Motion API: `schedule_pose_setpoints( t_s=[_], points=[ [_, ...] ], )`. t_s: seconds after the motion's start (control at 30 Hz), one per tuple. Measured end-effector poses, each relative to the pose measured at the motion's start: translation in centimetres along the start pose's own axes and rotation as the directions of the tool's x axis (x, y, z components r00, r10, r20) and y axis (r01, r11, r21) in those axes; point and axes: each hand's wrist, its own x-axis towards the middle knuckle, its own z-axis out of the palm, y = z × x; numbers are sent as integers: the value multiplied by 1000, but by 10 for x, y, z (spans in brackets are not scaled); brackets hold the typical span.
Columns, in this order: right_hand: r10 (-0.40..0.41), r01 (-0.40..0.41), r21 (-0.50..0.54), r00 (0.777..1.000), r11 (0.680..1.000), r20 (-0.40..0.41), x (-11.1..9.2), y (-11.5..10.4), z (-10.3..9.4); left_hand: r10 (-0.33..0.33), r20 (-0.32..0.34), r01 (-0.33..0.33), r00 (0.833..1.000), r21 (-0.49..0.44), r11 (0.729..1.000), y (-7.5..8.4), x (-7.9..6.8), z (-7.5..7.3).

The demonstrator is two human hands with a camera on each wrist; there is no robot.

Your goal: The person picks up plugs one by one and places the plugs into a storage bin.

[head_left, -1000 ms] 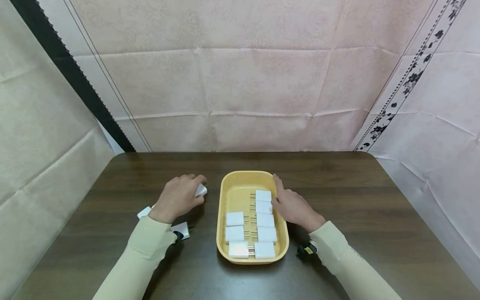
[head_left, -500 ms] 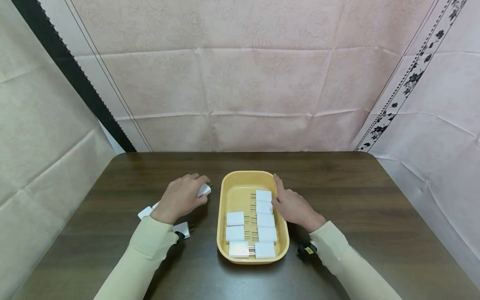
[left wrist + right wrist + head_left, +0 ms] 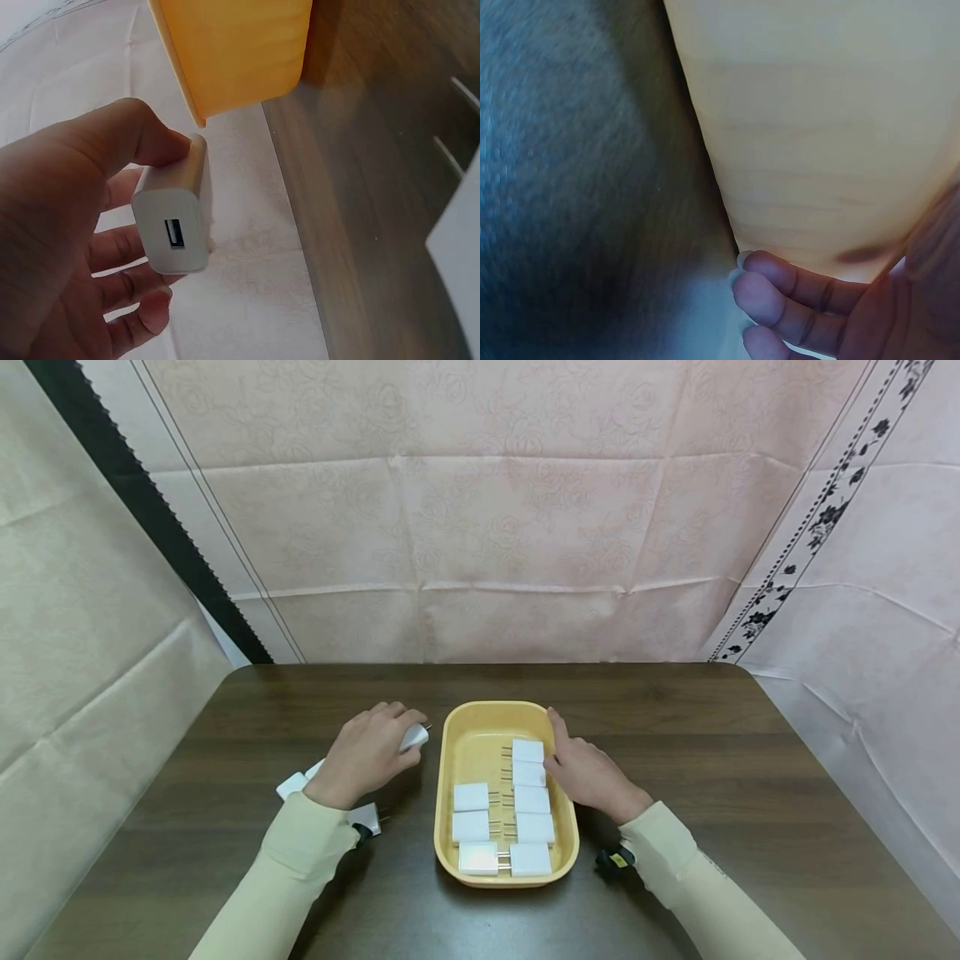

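A white USB charger (image 3: 415, 737) is pinched between the thumb and fingers of my left hand (image 3: 366, 756), left of the yellow tray (image 3: 472, 735). Its USB port faces the camera in the left wrist view, and a metal prong shows at its far end in the head view. My right hand (image 3: 592, 779) grips the tray's right rim, index finger along the edge, thumb over the inside. From the right wrist, the curled fingertips (image 3: 759, 298) lie against the tray's outer wall (image 3: 802, 150). Inside the tray, several white chargers (image 3: 531, 799) lie in two columns, prongs facing inward.
Beside my left wrist a loose charger (image 3: 365, 818) lies on the dark wooden table (image 3: 675, 710). More white chargers (image 3: 291, 786) lie left of that hand, partly hidden by it. A pale patterned cloth (image 3: 525, 527) hangs behind the table.
My left hand has shifted slightly right, carrying the charger closer to the tray. The right hand, the tray and the chargers in it have stayed in place.
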Motion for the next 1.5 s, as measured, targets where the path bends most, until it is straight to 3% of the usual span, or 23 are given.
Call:
schedule_pose_setpoints(
  t_s=[0.33, 0.7, 0.9, 1.17, 1.5],
  points=[
    [16, -16, 8, 1000, 1000, 11, 1, 0, 0, 66, -67, -68, 996, -31, 997, 9, 0, -5],
    [7, -7, -2, 1000, 1000, 5, 2, 1, 1, 182, -136, -190, 974, -47, 981, 15, 0, -4],
    [7, -7, 10, 1000, 1000, 8, 1, 2, 1, 209, -109, -215, 972, -54, 975, 21, 1, -6],
    [12, -12, 14, 1000, 1000, 9, 1, 2, 0, 175, -5, -174, 985, -113, 978, 28, 6, -6],
    [11, -11, 1, 1000, 1000, 7, 1, 2, 0, 226, -48, -230, 973, -109, 967, 34, 8, -3]
  ],
)
